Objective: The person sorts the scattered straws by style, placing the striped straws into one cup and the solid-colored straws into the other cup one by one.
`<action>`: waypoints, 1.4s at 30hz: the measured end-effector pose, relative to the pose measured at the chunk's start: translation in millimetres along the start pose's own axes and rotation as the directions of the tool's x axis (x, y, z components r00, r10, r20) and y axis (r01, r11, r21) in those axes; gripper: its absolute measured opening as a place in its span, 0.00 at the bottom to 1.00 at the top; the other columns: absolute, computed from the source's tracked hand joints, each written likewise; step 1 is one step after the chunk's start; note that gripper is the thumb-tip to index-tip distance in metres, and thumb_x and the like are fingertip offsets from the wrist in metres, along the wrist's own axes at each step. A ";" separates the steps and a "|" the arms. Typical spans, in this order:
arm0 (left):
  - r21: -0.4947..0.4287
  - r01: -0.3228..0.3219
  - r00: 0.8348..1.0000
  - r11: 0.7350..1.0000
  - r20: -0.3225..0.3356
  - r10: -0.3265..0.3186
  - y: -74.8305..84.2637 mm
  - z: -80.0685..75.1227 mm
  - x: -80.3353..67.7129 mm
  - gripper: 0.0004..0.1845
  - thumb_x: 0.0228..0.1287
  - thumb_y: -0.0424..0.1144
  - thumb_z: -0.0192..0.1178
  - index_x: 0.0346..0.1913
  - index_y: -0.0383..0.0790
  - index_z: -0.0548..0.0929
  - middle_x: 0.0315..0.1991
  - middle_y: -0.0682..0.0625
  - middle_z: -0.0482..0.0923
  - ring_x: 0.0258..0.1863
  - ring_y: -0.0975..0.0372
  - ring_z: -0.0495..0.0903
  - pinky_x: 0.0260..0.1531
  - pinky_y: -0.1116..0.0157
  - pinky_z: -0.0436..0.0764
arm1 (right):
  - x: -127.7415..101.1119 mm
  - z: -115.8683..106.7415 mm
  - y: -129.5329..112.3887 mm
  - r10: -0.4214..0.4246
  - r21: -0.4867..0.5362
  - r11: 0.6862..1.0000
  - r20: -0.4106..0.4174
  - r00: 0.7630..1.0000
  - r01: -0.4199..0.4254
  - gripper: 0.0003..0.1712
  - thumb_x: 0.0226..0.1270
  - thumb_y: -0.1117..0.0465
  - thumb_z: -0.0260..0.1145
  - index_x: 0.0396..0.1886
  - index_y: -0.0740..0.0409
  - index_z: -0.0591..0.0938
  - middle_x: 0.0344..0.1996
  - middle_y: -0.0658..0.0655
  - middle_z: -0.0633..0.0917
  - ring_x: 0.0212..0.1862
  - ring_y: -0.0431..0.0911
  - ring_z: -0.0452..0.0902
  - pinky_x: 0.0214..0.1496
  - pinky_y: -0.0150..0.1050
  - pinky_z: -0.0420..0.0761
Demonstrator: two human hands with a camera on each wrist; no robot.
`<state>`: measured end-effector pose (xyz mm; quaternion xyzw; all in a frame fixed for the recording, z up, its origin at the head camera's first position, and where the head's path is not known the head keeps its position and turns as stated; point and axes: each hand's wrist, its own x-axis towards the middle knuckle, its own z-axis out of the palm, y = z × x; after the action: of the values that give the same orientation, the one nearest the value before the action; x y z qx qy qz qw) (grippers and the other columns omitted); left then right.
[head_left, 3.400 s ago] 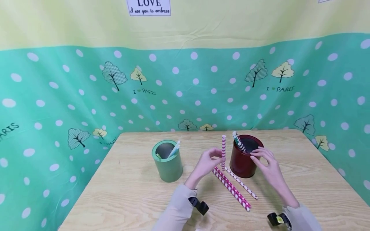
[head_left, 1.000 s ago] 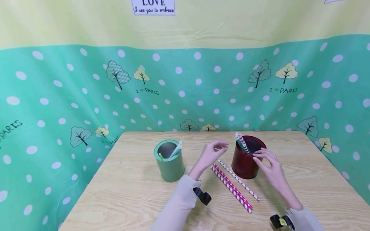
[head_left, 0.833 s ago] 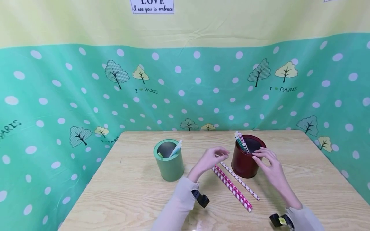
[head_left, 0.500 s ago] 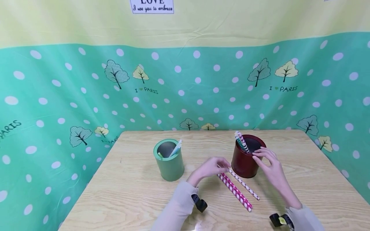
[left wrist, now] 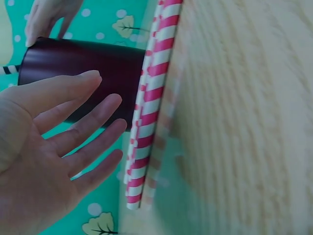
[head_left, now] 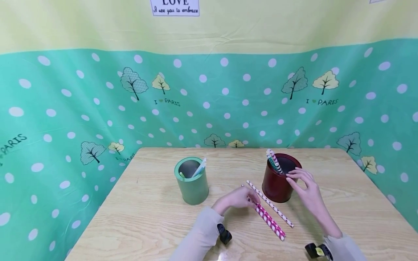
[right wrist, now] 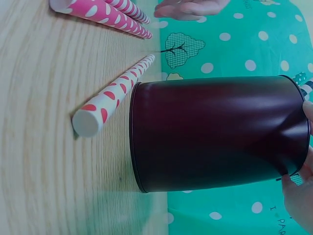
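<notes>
In the head view my left hand [head_left: 240,198] is low over the upper end of two paper straws lying side by side, one pink with white dots [head_left: 271,219], one white with magenta stripes [head_left: 268,223]. The left wrist view shows that hand [left wrist: 54,147] with fingers spread and holding nothing, beside the striped straw [left wrist: 151,98]. My right hand [head_left: 308,186] holds the rim of a dark red cup [head_left: 277,186], thumb outside and fingertips at the edge. Several patterned straws [head_left: 273,161] stand in that cup. A white straw with dots [head_left: 271,204] lies between pair and cup.
A green cup [head_left: 192,186] stands on the left with light blue [head_left: 199,168] and green sticks leaning inside. The wooden table [head_left: 147,210] ends at a polka-dot cloth [head_left: 196,90] hung behind and beside it.
A purple striped straw held upright in my left hand earlier is in the red cup now. The left hand has let go and come down to the straw pair; the right stays at the rim.
</notes>
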<state>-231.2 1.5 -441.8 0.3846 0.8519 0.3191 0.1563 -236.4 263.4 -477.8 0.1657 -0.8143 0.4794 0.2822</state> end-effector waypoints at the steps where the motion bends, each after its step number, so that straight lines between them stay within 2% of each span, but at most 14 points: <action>1: 0.024 -0.007 1.000 1.000 0.008 0.007 -0.1 1.0 0.2 0.07 0.51 0.30 0.61 0.35 0.38 0.82 0.31 0.54 0.81 0.28 0.74 0.72 0.32 0.80 0.70 | 0.0 -1.0 -5.4 0.006 0.026 1.000 0.010 1.000 -0.006 0.11 0.56 0.62 0.64 0.40 0.54 0.81 0.44 0.52 0.78 0.60 0.44 0.58 0.66 0.37 0.48; 4: 0.080 -0.018 1.000 0.997 0.025 0.016 -0.7 4.4 1.5 0.07 0.51 0.30 0.61 0.35 0.39 0.83 0.30 0.54 0.81 0.25 0.74 0.70 0.29 0.81 0.68 | -2.2 -0.3 5.1 0.010 -0.005 1.000 -0.001 1.000 -0.010 0.11 0.56 0.63 0.63 0.41 0.53 0.81 0.45 0.52 0.77 0.60 0.43 0.58 0.65 0.35 0.49; 5: 0.090 -0.021 0.999 0.996 0.032 0.018 -0.6 5.6 1.8 0.07 0.51 0.30 0.61 0.35 0.39 0.83 0.30 0.54 0.80 0.24 0.74 0.70 0.28 0.81 0.68 | -3.5 1.0 15.1 0.003 -0.025 1.000 -0.015 1.000 -0.004 0.11 0.56 0.63 0.63 0.41 0.52 0.81 0.44 0.51 0.77 0.60 0.42 0.59 0.64 0.32 0.50; 9: 0.095 -0.037 0.998 0.995 0.053 0.032 -1.3 10.4 3.6 0.07 0.50 0.29 0.61 0.35 0.38 0.83 0.29 0.54 0.81 0.25 0.74 0.70 0.29 0.82 0.68 | -6.2 2.3 33.5 -0.018 -0.059 0.998 -0.042 0.999 0.015 0.12 0.56 0.62 0.64 0.41 0.47 0.81 0.44 0.47 0.77 0.59 0.39 0.60 0.60 0.27 0.52; 13: 0.091 -0.041 0.996 0.995 0.080 0.034 -2.3 13.5 4.0 0.07 0.50 0.27 0.61 0.33 0.37 0.83 0.31 0.52 0.81 0.28 0.73 0.73 0.33 0.82 0.68 | -4.2 -0.7 6.2 -0.027 -0.005 1.000 -0.027 0.999 0.027 0.11 0.56 0.64 0.63 0.40 0.51 0.82 0.43 0.50 0.78 0.59 0.42 0.60 0.62 0.30 0.51; 16: 0.123 -0.046 0.994 0.991 0.108 0.033 -3.4 15.3 3.3 0.08 0.48 0.26 0.61 0.33 0.38 0.84 0.30 0.53 0.81 0.27 0.73 0.72 0.31 0.83 0.67 | -1.5 -4.6 -32.4 -0.006 0.008 1.000 -0.005 1.000 0.006 0.09 0.57 0.65 0.62 0.39 0.57 0.81 0.42 0.54 0.77 0.58 0.39 0.60 0.62 0.30 0.52; 20: 0.158 -0.055 0.991 0.986 0.132 0.034 -4.7 17.4 2.5 0.10 0.46 0.24 0.61 0.31 0.40 0.84 0.28 0.55 0.81 0.24 0.75 0.69 0.29 0.83 0.66 | 1.8 -6.8 -63.2 0.048 -0.048 0.998 0.010 0.999 -0.048 0.08 0.58 0.64 0.62 0.37 0.61 0.81 0.41 0.57 0.77 0.56 0.34 0.59 0.58 0.26 0.54; 22: 0.170 -0.062 0.990 0.984 0.135 0.039 -5.0 18.0 2.4 0.10 0.44 0.24 0.62 0.31 0.40 0.84 0.27 0.55 0.80 0.24 0.74 0.69 0.28 0.83 0.65 | 3.0 -6.5 -67.8 0.070 -0.055 0.996 0.007 0.998 -0.069 0.08 0.57 0.64 0.63 0.37 0.61 0.81 0.41 0.58 0.77 0.55 0.34 0.59 0.57 0.25 0.54; 26: 0.236 -0.085 0.989 0.968 0.137 0.053 -4.8 18.2 2.4 0.12 0.42 0.24 0.63 0.30 0.42 0.85 0.27 0.57 0.79 0.26 0.74 0.69 0.29 0.84 0.64 | 3.2 -5.5 -63.8 0.062 -0.054 0.997 -0.002 0.998 -0.062 0.08 0.56 0.65 0.63 0.37 0.60 0.81 0.41 0.55 0.77 0.55 0.34 0.60 0.57 0.24 0.54; 30: 0.292 -0.106 0.988 0.951 0.143 0.066 -4.1 18.6 2.7 0.12 0.41 0.24 0.63 0.30 0.43 0.85 0.27 0.58 0.78 0.27 0.74 0.69 0.30 0.85 0.63 | 3.5 -6.2 -66.4 0.066 -0.057 0.996 0.006 0.998 -0.066 0.08 0.56 0.65 0.63 0.37 0.61 0.81 0.41 0.57 0.77 0.55 0.32 0.59 0.56 0.23 0.54; 34: 0.317 -0.093 0.989 0.944 0.138 0.051 -2.4 18.8 2.7 0.12 0.42 0.26 0.64 0.30 0.44 0.85 0.27 0.59 0.78 0.27 0.74 0.69 0.31 0.84 0.62 | 4.3 -6.1 -68.8 0.073 -0.063 0.995 0.009 0.997 -0.072 0.08 0.56 0.65 0.63 0.37 0.61 0.81 0.40 0.57 0.77 0.55 0.33 0.60 0.56 0.23 0.54; 36: 0.318 -0.081 0.990 0.945 0.136 0.039 -1.9 18.8 2.7 0.12 0.42 0.26 0.64 0.31 0.44 0.85 0.28 0.59 0.78 0.28 0.73 0.70 0.31 0.84 0.63 | 4.0 -6.2 -67.6 0.069 -0.053 0.996 0.010 0.998 -0.068 0.08 0.57 0.65 0.63 0.37 0.61 0.81 0.41 0.58 0.77 0.56 0.36 0.60 0.58 0.26 0.54; 39: 0.313 -0.072 0.991 0.947 0.132 0.032 -1.2 19.0 2.1 0.12 0.42 0.26 0.64 0.30 0.44 0.85 0.27 0.59 0.78 0.27 0.73 0.69 0.30 0.84 0.63 | 2.0 -4.5 -49.7 0.042 -0.010 0.999 0.009 0.999 -0.042 0.09 0.57 0.65 0.62 0.39 0.59 0.81 0.42 0.56 0.77 0.57 0.41 0.60 0.62 0.32 0.53; 42: 0.312 -0.072 0.991 0.947 0.129 0.033 -1.3 19.7 1.5 0.11 0.42 0.26 0.64 0.30 0.44 0.85 0.27 0.59 0.78 0.26 0.74 0.69 0.30 0.84 0.62 | -1.5 -0.3 -15.5 0.013 -0.026 1.000 -0.003 1.000 -0.013 0.10 0.57 0.61 0.63 0.40 0.51 0.81 0.44 0.49 0.77 0.59 0.41 0.59 0.63 0.31 0.52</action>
<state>-222.8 10.3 -457.4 0.4462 0.8703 0.1584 0.1358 -226.7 256.1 -468.0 0.1560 -0.8210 0.4710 0.2824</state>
